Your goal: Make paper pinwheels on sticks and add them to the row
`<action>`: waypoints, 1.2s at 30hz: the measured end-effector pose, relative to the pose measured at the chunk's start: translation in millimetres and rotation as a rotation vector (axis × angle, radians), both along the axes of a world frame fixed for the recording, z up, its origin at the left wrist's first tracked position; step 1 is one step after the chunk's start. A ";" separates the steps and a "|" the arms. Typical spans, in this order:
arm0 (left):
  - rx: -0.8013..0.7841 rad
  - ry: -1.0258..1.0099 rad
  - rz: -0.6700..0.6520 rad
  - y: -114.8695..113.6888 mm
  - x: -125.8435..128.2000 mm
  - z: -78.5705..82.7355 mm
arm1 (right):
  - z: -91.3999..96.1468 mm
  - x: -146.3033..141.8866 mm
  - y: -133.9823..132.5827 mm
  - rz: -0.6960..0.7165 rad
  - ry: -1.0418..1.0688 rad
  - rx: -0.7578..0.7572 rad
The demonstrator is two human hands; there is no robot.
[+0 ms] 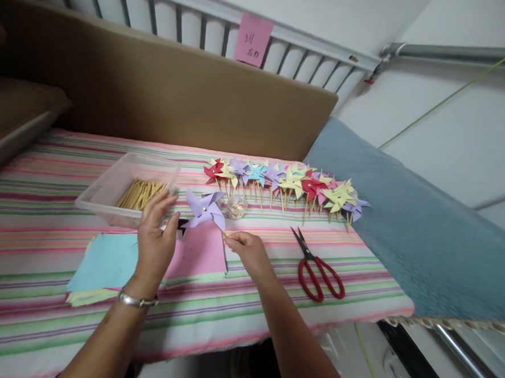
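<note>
At the middle of the striped cloth (pixel 244 319), the right hand (pixel 252 254) has its grip closed on the thin wooden stick (pixel 226 234) of a lilac paper pinwheel (pixel 205 211). The pinwheel stands between the two hands, its head tilted to the left over the far edge of a pink paper sheet (pixel 201 256). The left hand (pixel 156 237) is just left of it, thumb and fingers curved and apart with nothing seen between them; a bracelet (pixel 137 300) circles that wrist. On the far left, a clear plastic box (pixel 96 196) holds loose wooden sticks (pixel 138 195). Nearer, a light blue paper sheet (pixel 106 263) lies on top of pale yellow paper (pixel 92 297). Just right of the pinwheel head is a small clear cup (pixel 236 207) of tiny pieces, too small to identify. To the far right lie many finished pinwheels (pixel 293 183) in red, yellow, lilac, blue and pink. Red-handled scissors (pixel 314 265) lie on the near right, blades partly open and pointing away.
</note>
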State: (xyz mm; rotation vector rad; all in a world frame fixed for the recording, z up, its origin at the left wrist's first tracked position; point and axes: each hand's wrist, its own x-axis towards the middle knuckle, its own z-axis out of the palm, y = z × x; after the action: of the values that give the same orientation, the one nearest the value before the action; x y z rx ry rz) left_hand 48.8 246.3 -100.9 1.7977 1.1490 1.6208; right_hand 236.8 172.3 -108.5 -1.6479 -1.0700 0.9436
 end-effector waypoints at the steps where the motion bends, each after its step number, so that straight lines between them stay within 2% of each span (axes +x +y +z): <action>1: 0.036 0.046 0.007 2.4 -1.8 -0.7 | 1.0 3.2 -1.1 0.026 -0.033 0.000; 6: 0.164 0.228 0.031 11.7 -6.1 -5.4 | 8.0 14.4 -7.5 0.129 -0.145 -0.011; 11: 0.202 0.322 0.048 13.0 -7.2 -5.2 | 10.7 17.2 -8.3 0.129 -0.157 -0.019; 17: 0.275 0.360 0.052 13.1 -6.3 -5.3 | 12.7 15.5 -7.8 0.084 -0.119 -0.025; 22: 0.264 0.375 0.023 13.8 -3.6 -7.2 | 15.6 15.3 -8.9 0.061 -0.085 -0.040; 32: 0.275 0.381 0.053 18.7 -9.5 -6.8 | 15.5 16.9 -9.9 0.103 -0.072 -0.034; 36: 0.299 0.386 0.041 17.4 -8.4 -7.7 | 16.2 16.4 -8.8 0.045 -0.066 -0.065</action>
State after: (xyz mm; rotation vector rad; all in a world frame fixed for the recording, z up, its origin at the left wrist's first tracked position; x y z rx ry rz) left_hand 40.3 263.7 -108.5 2.3733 1.1530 1.5772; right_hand 253.2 163.4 -92.4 -1.7240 -1.1357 0.9684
